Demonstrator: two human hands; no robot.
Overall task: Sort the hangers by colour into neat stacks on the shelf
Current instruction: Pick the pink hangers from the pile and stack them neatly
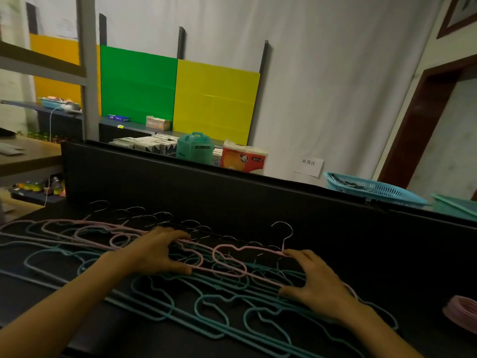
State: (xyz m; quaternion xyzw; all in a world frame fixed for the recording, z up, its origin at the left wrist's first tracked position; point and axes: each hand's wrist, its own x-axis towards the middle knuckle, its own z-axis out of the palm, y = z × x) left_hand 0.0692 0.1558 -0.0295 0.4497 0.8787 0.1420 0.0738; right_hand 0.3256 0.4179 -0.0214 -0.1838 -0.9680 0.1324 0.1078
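Both hands lie on a jumble of pink and teal wire hangers spread across a black shelf (387, 254). The left hand (157, 251) has its fingers curled and spread, fingertips pressing a pink hanger (229, 259) near one end, with the thumb tucked under the lower bar, so the wire appears pinched between thumb and fingertips. The right hand (317, 282) grips the same pink hanger at the other end: its forefinger touches the wire just below the metal hook (284, 231), and its thumb meets the lower bar, the fingers curled round the frame. Between the two hands the pink hanger lies on top of the teal hangers (206, 306), which run beneath and nearer than the fingers. More pink hangers (85, 228) stretch beyond the left fingers, overlapping teal ones. Well past the right wrist, a pink stack (462, 313) sits at the shelf's edge. Beyond the fingertips rises the shelf's black back wall (180, 182), with a blue basket (371, 188) behind it.
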